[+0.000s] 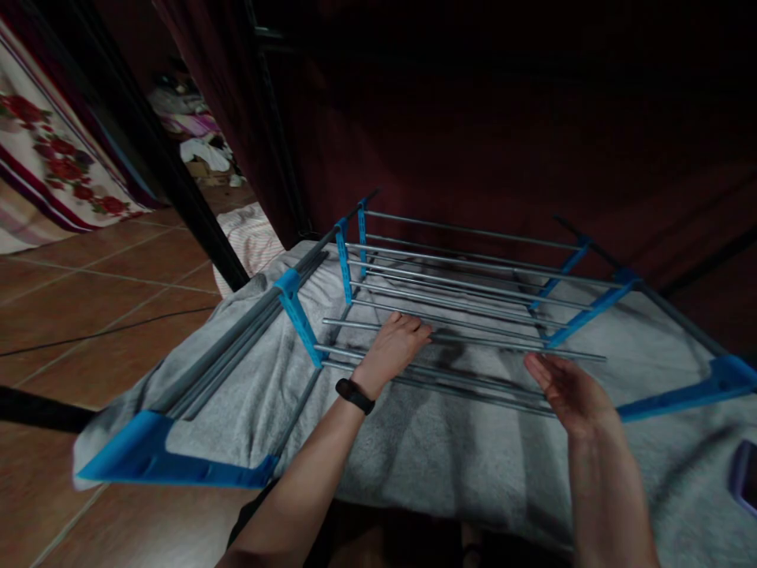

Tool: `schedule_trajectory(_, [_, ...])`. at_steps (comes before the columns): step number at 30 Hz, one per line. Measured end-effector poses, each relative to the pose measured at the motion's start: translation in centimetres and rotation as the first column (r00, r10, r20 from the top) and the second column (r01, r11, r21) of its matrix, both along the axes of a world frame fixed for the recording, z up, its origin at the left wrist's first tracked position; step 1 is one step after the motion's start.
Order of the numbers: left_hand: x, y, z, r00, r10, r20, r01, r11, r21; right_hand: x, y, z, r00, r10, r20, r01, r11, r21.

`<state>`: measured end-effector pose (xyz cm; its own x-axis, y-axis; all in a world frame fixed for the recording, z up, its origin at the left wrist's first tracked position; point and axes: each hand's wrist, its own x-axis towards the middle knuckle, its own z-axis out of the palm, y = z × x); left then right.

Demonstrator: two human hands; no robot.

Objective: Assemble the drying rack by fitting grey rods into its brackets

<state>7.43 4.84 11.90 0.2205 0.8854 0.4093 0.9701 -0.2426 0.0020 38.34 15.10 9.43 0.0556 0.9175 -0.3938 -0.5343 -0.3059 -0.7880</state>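
A folding drying rack (461, 276) with grey metal rods and blue plastic joints stands in front of me. A grey towel (449, 457) is draped over its near part. My left hand (393, 347), with a black band on the wrist, lies palm down on the rods and the towel beneath them. My right hand (568, 386) hovers just right of it, fingers apart and palm turned inward, beside the ends of the rods and holding nothing.
Brown floor tiles (88, 315) spread to the left, crossed by a thin dark cable. A flowered cloth (53, 158) hangs at far left. Dark red curtains (473, 118) close off the back. A striped cloth (251, 237) lies by a black pole. A purple object (746, 473) sits at right edge.
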Motion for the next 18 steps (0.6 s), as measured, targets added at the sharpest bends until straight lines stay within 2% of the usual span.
schedule_trajectory(4, [0.0, 0.1, -0.1, 1.0, -0.003, -0.002, 0.003, 1.0, -0.01, 0.0, 0.0, 0.3, 1.0, -0.015, 0.002, 0.015, 0.999, -0.05])
schedule_trajectory(7, [0.1, 0.1, -0.1, 1.0, 0.0, 0.008, 0.0, 1.0, -0.012, 0.1, -0.4, 0.6, 0.985, 0.083, 0.15, -0.077, 0.996, -0.045])
schedule_trajectory(10, [0.1, 0.1, -0.1, 1.0, 0.015, 0.012, -0.015, 1.0, -0.015, -0.5, -1.4, 1.7, 0.859, 0.234, 0.455, -0.248, 0.968, -0.03])
schedule_trajectory(12, [0.0, 0.1, 0.0, 1.0, 0.021, -0.003, -0.021, 1.0, -0.011, -1.3, -3.0, 3.3, 0.777, 0.284, 0.563, -0.367, 0.929, 0.038])
schedule_trajectory(14, [0.0, 0.1, 0.0, 0.999, 0.014, -0.03, -0.014, 1.0, -0.008, -1.9, -5.5, 5.3, 0.743, 0.323, 0.586, -0.507, 0.843, 0.178])
schedule_trajectory(15, [0.1, 0.2, 0.0, 0.999, 0.008, -0.044, -0.008, 1.0, -0.01, -2.0, -7.2, 6.3, 0.708, 0.35, 0.614, -0.587, 0.774, 0.236])
schedule_trajectory(16, [0.1, 0.2, 0.1, 0.998, 0.002, -0.055, -0.003, 1.0, -0.011, -2.0, -9.0, 7.1, 0.644, 0.405, 0.649, -0.695, 0.664, 0.276])
schedule_trajectory(18, [0.2, 0.2, 0.1, 0.997, 0.0, -0.074, 0.0, 1.0, -0.006, -1.5, -12.9, 8.1, 0.596, 0.41, 0.69, -0.799, 0.389, 0.459])
